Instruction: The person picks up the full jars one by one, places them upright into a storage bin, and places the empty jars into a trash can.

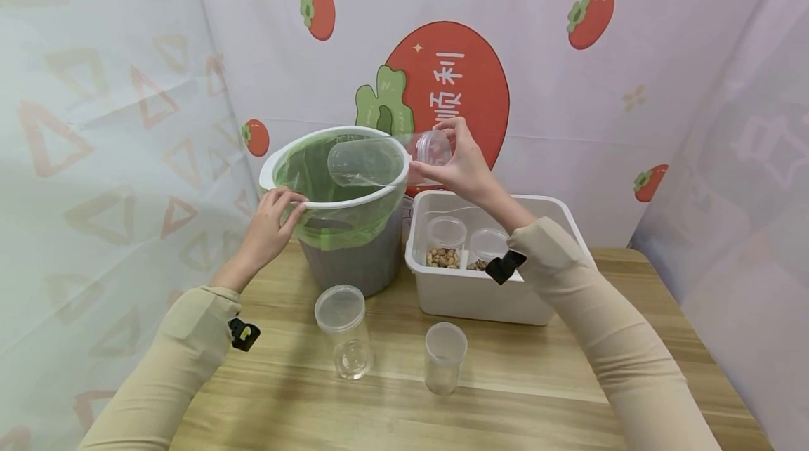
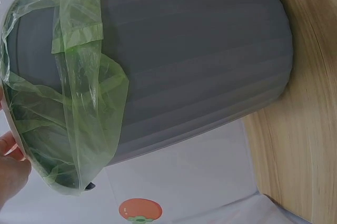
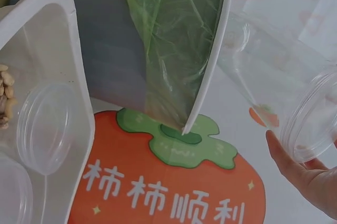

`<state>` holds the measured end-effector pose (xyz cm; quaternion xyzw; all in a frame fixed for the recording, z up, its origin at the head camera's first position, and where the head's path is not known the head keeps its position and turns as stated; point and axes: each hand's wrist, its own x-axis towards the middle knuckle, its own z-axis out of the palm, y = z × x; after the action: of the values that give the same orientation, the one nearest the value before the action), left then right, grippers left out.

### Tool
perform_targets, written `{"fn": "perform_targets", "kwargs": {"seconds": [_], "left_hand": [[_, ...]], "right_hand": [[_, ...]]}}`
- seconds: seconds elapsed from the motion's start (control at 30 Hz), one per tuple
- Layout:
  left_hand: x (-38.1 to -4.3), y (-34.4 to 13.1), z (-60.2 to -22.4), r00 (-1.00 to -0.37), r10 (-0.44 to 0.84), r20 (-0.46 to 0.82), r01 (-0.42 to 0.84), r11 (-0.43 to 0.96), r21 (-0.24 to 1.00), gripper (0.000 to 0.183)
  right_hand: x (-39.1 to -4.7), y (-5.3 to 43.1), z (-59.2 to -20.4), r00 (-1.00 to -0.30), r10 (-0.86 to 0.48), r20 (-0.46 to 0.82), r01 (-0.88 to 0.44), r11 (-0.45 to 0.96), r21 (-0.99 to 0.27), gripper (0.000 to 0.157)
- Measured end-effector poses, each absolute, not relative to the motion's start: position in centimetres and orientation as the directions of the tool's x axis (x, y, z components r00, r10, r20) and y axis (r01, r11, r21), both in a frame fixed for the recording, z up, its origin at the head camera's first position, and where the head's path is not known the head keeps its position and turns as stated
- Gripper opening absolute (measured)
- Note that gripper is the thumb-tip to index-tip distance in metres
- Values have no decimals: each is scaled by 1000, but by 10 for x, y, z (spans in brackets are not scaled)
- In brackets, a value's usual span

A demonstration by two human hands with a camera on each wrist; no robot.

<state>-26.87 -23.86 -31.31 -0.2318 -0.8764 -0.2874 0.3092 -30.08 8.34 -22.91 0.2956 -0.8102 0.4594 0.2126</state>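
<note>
A clear plastic jar [image 1: 369,161] lies nearly sideways above the trash can [image 1: 354,261], its far end over the opening. My right hand [image 1: 464,163] holds the jar by its lid end, thumb on one side and fingers on the other. In the right wrist view, the jar [image 3: 274,71] looks see-through, with nothing visible inside. The trash can is grey with a white rim and a green liner [image 1: 347,226] folded over it. At the rim's near left side, my left hand [image 1: 268,223] grips the edge; the left wrist view shows its fingertips [image 2: 8,142] there.
A taller lidded clear jar [image 1: 344,331] and a smaller clear jar [image 1: 445,360] stand on the wooden table [image 1: 392,412]. Right of the trash can is a white basin [image 1: 483,300] with lidded jars of nuts [image 1: 444,258]. A printed curtain [image 1: 537,128] hangs behind.
</note>
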Motion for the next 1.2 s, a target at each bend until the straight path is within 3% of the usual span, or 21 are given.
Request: {"fn": "perform_targets", "kwargs": {"seconds": [0.53,0.83,0.97,1.2], "left_hand": [[-271,-239,-317,-693,228,684,595,717,364,13],[-271,-239,-319,-686,230,691,604,710,363,14],[-271,-238,-319,-682,233,693,608,708,360,14],[-271,-238,-317,-674,232,701,615,702,359,12]], "right_hand": [[-320,58,-244,-790,-254,558,-609,422,-671,61],[-318,47,-246,-788,-323,524,-614,472,-633,71],[-310,51,-251,-801,-359,479,-598,470,-649,67],[-288,66,-261,-758,-453,469,-646,419,-639,53]]}}
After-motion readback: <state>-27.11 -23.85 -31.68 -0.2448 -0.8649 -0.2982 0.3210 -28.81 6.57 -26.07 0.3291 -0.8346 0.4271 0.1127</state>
